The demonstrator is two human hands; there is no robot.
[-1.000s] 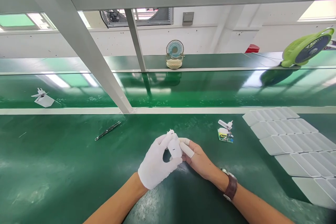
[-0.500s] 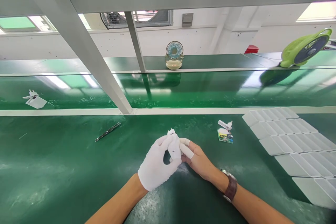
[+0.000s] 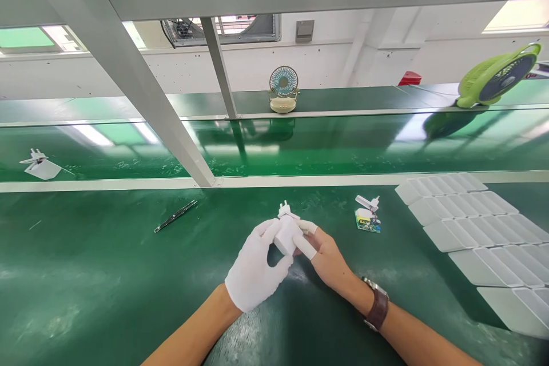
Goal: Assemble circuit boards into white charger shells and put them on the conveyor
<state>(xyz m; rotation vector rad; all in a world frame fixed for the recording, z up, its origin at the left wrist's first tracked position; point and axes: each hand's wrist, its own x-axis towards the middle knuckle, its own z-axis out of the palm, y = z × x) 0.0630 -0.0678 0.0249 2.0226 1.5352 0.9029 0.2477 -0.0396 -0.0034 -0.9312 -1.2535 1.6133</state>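
Observation:
Between both my hands is a white plug adapter (image 3: 286,235), its two prongs pointing away from me. My left hand (image 3: 257,267), in a white glove, grips the adapter's left side with thumb and fingers. White finger cots cover some fingers of my right hand (image 3: 319,249), which pinches the adapter's right side. To the right on the green bench lies a small circuit board (image 3: 368,223) with a white plug part (image 3: 368,203) just behind it. Black tweezers (image 3: 175,217) rest on the bench to the left.
Several pale compartment trays (image 3: 472,223) overlap on the right. A moving-belt-like green strip (image 3: 326,148) runs behind the bench, carrying another white plug piece (image 3: 42,164) at left. A slanted metal post (image 3: 141,80) stands ahead; a small fan (image 3: 283,88) and a green fan (image 3: 497,75) sit beyond.
The adapter has turned in my hands, so its prongs and a different face show. On the far green strip, the white plug piece has shifted left.

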